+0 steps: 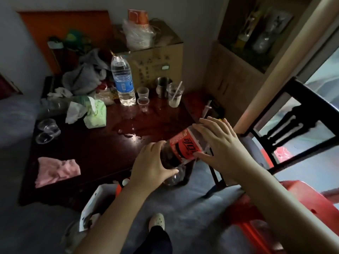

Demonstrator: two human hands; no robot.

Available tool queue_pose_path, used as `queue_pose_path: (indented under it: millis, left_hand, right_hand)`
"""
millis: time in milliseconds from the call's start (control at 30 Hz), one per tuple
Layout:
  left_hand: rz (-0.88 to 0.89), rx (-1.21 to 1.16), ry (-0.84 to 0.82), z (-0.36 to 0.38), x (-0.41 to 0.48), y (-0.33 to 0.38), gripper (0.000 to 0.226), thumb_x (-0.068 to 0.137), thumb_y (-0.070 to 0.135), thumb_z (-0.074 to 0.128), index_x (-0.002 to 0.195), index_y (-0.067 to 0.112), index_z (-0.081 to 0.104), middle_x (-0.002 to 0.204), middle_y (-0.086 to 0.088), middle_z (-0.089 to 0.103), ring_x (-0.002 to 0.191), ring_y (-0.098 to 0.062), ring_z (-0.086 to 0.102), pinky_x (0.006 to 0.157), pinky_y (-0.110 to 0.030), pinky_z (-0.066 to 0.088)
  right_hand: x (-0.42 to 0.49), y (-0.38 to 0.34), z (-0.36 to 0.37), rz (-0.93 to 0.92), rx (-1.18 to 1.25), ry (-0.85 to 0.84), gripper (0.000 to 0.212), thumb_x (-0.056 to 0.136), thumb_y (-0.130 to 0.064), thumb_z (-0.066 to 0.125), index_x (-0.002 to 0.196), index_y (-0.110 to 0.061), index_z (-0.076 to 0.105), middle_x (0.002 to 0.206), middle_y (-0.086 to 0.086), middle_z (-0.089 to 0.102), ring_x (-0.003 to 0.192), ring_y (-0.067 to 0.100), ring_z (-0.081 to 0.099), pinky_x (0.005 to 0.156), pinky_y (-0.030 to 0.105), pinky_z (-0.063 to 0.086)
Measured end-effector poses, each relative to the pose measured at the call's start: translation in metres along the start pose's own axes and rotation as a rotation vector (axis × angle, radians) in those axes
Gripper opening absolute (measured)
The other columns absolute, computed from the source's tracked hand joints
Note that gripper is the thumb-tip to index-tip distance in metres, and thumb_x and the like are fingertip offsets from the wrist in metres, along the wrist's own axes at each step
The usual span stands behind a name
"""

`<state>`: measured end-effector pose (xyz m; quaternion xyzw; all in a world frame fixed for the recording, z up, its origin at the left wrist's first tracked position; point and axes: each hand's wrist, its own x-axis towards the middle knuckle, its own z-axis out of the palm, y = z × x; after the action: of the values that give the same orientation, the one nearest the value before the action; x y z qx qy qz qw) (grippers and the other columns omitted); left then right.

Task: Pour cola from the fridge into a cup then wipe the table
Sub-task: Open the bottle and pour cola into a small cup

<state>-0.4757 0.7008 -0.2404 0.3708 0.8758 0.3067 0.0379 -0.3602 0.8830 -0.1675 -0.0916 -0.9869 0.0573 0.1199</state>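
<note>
Looking down, I see my left grip (152,165) clamped round the dark shoulder of the cola bottle (183,147). The bottle tilts neck-down over a clear cup (172,178) by the near right corner of the surface (91,153). My right grip (218,142) lies on the bottle's raised end, fingers spread and straight. A puddle (128,130) shines just beyond the bottle. Farther back stand a water bottle (123,81), two small cups (143,92), a metal mug (163,87) and a straw cup (176,96). A tissue pack (95,114) and a pink cloth (56,171) lie left, well apart. A black chair (293,125) crowds the right.
</note>
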Motion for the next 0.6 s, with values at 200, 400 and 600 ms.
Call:
queue_pose_path:
  millis: [200, 400, 600]
  left_hand:
    - [-0.051, -0.005, 0.004, -0.006, 0.069, -0.043, 0.082, 0.054, 0.048, 0.084, 0.125, 0.022, 0.052, 0.114, 0.008, 0.058, 0.108, -0.013, 0.049, 0.088, -0.020, 0.037]
    - [-0.160, 0.019, -0.001, -0.013, 0.110, -0.076, 0.081, 0.055, 0.047, 0.086, 0.124, 0.025, 0.050, 0.115, 0.008, 0.056, 0.111, -0.015, 0.048, 0.091, -0.024, 0.037]
    - [-0.280, 0.004, 0.044, -0.013, 0.141, -0.093, 0.076, 0.055, 0.043, 0.087, 0.121, 0.026, 0.052, 0.109, 0.009, 0.058, 0.106, -0.015, 0.051, 0.085, -0.029, 0.046]
  right_hand:
    - [0.087, 0.012, 0.027, -0.056, 0.005, -0.031, 0.075, 0.078, -0.054, 0.060, 0.142, -0.022, 0.039, 0.143, 0.004, 0.044, 0.139, 0.025, 0.029, 0.116, 0.052, 0.016]
    - [0.154, 0.017, 0.048, -0.133, 0.098, -0.056, 0.068, 0.082, -0.047, 0.063, 0.141, -0.023, 0.039, 0.146, 0.001, 0.040, 0.141, 0.021, 0.024, 0.117, 0.044, 0.009]
    - [0.218, 0.040, 0.061, -0.194, 0.223, 0.036, 0.054, 0.088, -0.036, 0.057, 0.135, -0.012, 0.048, 0.140, 0.005, 0.046, 0.133, 0.021, 0.038, 0.112, 0.026, 0.022]
